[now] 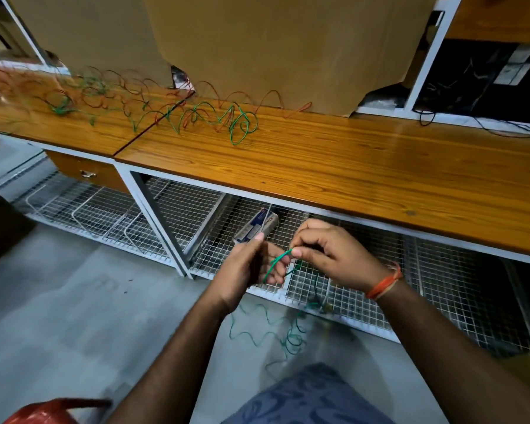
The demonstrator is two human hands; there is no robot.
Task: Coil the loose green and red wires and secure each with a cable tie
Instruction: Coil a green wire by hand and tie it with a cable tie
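While the tabletop (334, 166) carried tangled green and red wires (196, 114) toward eleven o'clock, we judged coiling had just begun; next we needed to wind loops. Our right hand (331, 255) pinched the green wire (277, 260), our left hand (245, 267) curled round it.
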